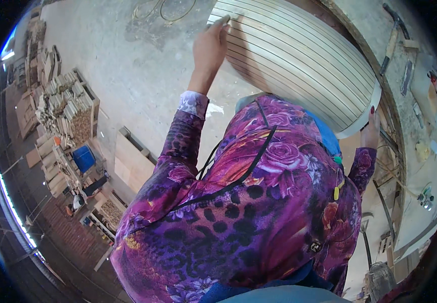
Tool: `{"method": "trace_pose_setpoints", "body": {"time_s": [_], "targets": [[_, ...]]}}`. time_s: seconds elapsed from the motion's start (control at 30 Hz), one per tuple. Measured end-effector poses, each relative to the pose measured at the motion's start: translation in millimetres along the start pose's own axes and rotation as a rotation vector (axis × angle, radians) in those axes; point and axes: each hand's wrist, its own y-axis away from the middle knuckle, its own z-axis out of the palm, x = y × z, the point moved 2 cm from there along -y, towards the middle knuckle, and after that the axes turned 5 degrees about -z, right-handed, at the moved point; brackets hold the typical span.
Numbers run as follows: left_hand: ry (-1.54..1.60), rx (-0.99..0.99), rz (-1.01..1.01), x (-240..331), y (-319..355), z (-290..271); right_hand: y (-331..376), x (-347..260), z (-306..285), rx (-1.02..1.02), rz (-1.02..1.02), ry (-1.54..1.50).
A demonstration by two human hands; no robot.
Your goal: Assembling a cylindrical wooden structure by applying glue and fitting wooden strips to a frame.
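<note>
A pale slatted wooden panel (299, 60) with dark parallel grooves lies in front of me, bulging in this view. At its upper left end, my left hand (211, 48) has its fingers closed on the panel's edge. My right hand (371, 129) is at the white rim at the panel's near right end. One fingertip with a red nail shows against that rim, and the other fingers are mostly hidden below or behind it. The panel's near side is close to my lap.
To the right, a hammer (391, 43) and several small tools lie on a worktop (418, 118). Stacked wood strips (72, 108) and a blue bin (84, 158) stand far left. A flat board (131, 164) rests on the concrete floor (122, 65). A thin loop (178, 12) lies beyond my left hand.
</note>
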Motion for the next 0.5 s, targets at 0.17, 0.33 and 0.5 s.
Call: {"method": "trace_pose_setpoints", "body": {"time_s": [0.17, 0.33, 0.5], "targets": [[-0.108, 0.054, -0.01, -13.3, -13.5, -12.7, -12.2, 12.9, -15.1, -0.095, -0.16, 0.259], [-0.052, -0.023, 0.053, -4.2, -10.1, -5.3, -18.6, 22.7, -22.2, -0.143, -0.176, 0.162], [-0.097, 0.004, -0.015, 4.2, -8.1, -4.4, -5.4, 5.0, -2.2, -0.06, -0.014, -0.12]]}}
